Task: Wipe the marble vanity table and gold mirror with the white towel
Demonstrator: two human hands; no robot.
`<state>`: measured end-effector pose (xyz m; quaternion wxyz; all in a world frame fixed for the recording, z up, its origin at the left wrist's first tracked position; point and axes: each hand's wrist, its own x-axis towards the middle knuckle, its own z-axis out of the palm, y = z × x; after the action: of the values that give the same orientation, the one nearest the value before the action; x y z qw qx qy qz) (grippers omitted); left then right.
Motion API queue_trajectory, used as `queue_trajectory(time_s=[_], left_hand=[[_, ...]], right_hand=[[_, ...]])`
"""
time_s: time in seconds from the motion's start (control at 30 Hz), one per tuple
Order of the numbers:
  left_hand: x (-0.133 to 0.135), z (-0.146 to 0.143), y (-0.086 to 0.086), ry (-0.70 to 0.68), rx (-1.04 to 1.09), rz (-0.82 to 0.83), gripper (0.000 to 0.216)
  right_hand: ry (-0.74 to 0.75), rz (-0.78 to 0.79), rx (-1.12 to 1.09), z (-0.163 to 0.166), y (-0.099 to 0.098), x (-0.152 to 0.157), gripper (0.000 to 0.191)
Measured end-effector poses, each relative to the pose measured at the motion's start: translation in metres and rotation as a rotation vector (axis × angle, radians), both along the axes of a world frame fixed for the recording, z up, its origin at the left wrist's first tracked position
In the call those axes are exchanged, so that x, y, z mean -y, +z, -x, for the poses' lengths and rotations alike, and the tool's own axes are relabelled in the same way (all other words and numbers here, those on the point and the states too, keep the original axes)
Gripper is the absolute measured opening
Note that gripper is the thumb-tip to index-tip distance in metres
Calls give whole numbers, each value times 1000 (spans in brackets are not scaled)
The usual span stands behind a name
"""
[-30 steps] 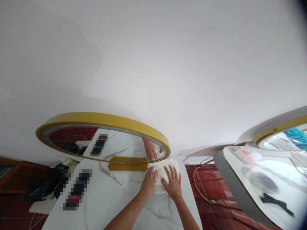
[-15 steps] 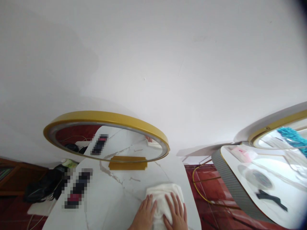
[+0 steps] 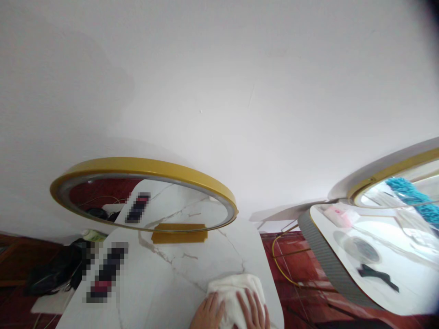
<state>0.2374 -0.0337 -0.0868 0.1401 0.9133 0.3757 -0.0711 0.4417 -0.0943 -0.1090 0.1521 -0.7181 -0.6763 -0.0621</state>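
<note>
We judge that the white cloth point(image 3: 231, 285) could slide over the right edge of the marble-veined tabletop point(image 3: 164, 283), since it lies close to that side; a sideways push would cause it. Uneven pressure between our palms might also bunch it up. Our left hand point(image 3: 207, 313) lies palm down on its left part, fingers extended and fairly close together; our right hand point(image 3: 255, 310) lies flat on its right part, fingers spread. Neither grips; both rest on top. Our wrists are out of view.
</note>
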Motion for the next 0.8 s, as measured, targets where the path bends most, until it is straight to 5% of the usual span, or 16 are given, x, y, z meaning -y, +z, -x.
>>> queue_trajectory(time_s=[0.13,0.33,0.8], left_hand=[[-16,-6,-2,79,-21,-46,59],[-66,-23,-2,203,-10,-167,61],[-186,-55,42,304,54,-93,55]], right_hand=[[138,94,-13,-12,13,-28,75],[106,200,-77,-15,50,-91,66],[-23,259,-10,-20,43,-208,64]])
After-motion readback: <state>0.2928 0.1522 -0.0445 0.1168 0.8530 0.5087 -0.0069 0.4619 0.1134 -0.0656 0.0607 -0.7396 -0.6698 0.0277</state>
